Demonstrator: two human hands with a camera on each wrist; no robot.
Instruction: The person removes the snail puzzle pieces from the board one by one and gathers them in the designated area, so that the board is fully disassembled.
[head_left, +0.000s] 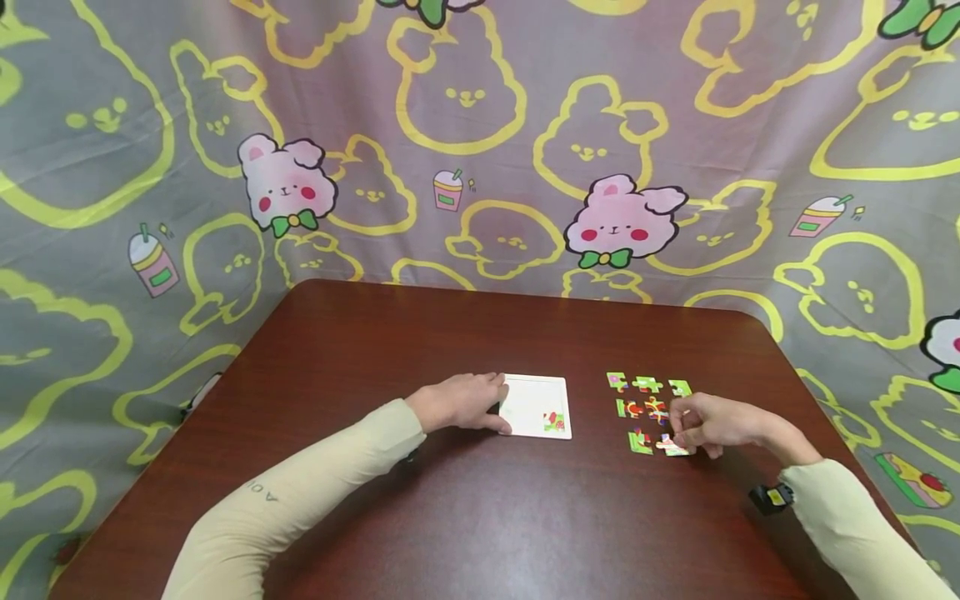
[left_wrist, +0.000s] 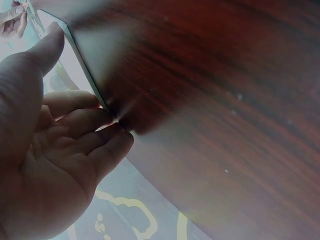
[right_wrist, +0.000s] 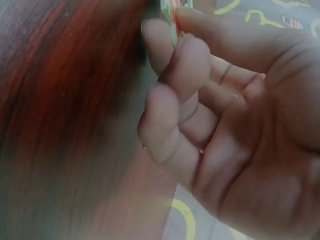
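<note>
A white puzzle tray [head_left: 529,405] lies flat on the table with one printed piece [head_left: 555,422] in its near right corner. My left hand [head_left: 467,402] holds the tray by its left side, thumb at the near corner and fingers at the far one. The left wrist view shows these fingers [left_wrist: 75,117] bent along the tray edge. Over the right end of the loose pieces, my right hand [head_left: 716,422] pinches a thin, colourful puzzle piece [right_wrist: 172,7] between thumb and fingertips. Its other fingers are curled, and they hide part of the pieces in the head view.
Several puzzle pieces [head_left: 647,384] lie in loose rows right of the tray. The brown table [head_left: 480,517] reaches toward a curtain [head_left: 510,167] printed with cartoon animals, which hangs behind it and along both sides.
</note>
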